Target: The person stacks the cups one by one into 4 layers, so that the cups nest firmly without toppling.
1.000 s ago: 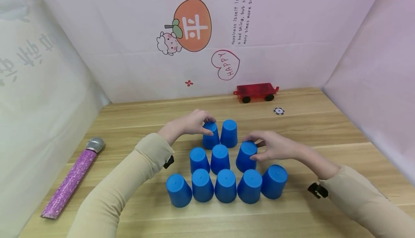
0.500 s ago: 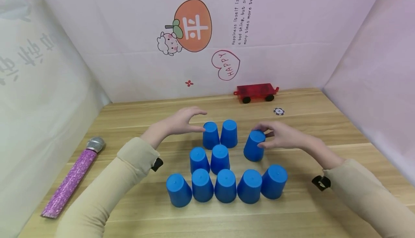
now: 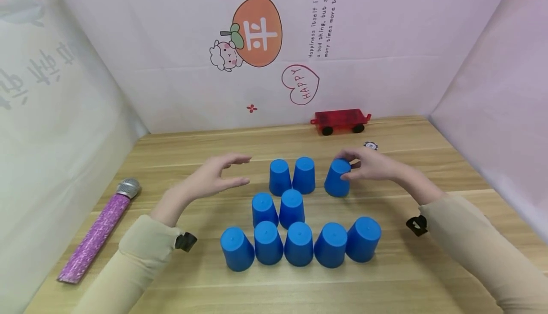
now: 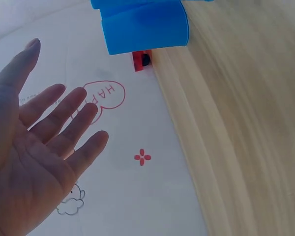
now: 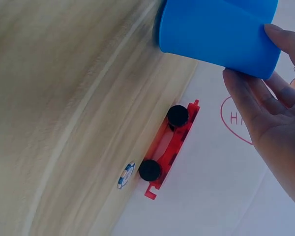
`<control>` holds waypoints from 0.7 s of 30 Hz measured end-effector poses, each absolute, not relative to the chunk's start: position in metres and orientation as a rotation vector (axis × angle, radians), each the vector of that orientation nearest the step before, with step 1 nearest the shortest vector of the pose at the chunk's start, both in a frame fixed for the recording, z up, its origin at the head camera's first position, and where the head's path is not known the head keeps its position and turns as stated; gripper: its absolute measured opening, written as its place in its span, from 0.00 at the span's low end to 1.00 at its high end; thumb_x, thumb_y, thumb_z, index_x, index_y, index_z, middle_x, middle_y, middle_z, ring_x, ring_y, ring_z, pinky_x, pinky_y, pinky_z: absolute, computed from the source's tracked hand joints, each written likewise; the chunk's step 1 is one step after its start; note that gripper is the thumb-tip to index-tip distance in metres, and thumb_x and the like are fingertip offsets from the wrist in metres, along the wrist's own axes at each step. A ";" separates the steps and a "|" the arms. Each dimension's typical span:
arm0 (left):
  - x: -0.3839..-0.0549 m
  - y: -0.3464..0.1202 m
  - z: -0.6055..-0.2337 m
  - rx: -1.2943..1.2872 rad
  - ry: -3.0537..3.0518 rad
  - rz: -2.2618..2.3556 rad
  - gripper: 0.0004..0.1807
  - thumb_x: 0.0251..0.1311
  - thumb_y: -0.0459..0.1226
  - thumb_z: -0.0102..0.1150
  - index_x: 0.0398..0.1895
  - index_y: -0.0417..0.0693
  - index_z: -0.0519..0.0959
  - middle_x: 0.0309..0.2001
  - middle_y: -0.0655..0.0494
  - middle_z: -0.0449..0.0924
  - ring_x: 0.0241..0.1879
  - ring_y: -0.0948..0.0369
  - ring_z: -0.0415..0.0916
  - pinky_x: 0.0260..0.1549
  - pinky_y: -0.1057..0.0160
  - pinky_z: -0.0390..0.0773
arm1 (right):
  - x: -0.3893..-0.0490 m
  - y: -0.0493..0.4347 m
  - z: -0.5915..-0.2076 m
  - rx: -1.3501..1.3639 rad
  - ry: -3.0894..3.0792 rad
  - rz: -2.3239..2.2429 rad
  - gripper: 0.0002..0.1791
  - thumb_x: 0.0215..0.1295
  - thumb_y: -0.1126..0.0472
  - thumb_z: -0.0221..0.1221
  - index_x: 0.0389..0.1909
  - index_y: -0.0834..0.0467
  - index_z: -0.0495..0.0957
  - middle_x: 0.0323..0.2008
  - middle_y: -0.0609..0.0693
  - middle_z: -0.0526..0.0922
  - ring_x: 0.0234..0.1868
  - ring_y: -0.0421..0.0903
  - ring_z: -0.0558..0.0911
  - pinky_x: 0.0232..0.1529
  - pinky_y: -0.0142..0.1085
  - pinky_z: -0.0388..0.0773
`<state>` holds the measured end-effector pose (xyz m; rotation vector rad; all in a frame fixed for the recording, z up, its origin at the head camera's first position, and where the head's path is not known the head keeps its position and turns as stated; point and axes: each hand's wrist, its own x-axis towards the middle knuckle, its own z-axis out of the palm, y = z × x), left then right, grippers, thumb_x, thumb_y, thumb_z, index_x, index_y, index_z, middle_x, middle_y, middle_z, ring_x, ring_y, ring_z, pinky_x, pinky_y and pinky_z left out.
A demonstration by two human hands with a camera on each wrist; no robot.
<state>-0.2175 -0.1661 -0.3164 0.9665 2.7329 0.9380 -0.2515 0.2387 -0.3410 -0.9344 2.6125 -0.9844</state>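
Observation:
In the head view my right hand grips an upside-down blue cup near its top, thumb on one side and fingers on the other. The right wrist view shows that cup between thumb and fingertips; whether its rim touches the table I cannot tell. Just left of it stand two upside-down blue cups side by side. My left hand is off to their left, fingers extended, holding nothing. Its spread palm shows in the left wrist view. Two more cups stand in the middle row.
A front row of several blue cups stands nearest me. At the back are a red toy wagon and a poker chip, partly hidden by my right hand. A purple glittery microphone lies at left. Printed cloth walls surround the table.
My right hand has carried its cup from the middle row back to beside the two rear cups. My left hand has let go of a rear cup and drawn away left.

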 end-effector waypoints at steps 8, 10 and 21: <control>-0.200 -0.176 -0.337 0.907 2.664 1.065 0.27 0.58 0.48 0.61 0.60 0.50 0.71 0.61 0.51 0.74 0.62 0.53 0.69 0.62 0.47 0.68 | -0.258 0.230 -0.338 -0.950 2.591 -0.968 0.24 0.57 0.62 0.65 0.54 0.65 0.72 0.48 0.59 0.80 0.51 0.55 0.79 0.50 0.51 0.79; -0.196 -0.178 -0.341 0.884 2.650 1.079 0.27 0.58 0.48 0.62 0.60 0.51 0.71 0.60 0.51 0.74 0.62 0.54 0.69 0.62 0.47 0.68 | -0.259 0.228 -0.339 -0.947 2.588 -0.962 0.24 0.57 0.62 0.65 0.54 0.65 0.72 0.49 0.58 0.80 0.51 0.55 0.79 0.51 0.50 0.79; -0.185 -0.176 -0.357 0.871 2.564 1.190 0.27 0.57 0.45 0.63 0.60 0.51 0.71 0.61 0.53 0.74 0.62 0.55 0.70 0.62 0.48 0.69 | -0.265 0.223 -0.343 -0.938 2.582 -0.949 0.25 0.57 0.63 0.65 0.55 0.65 0.71 0.49 0.59 0.80 0.52 0.56 0.79 0.50 0.50 0.80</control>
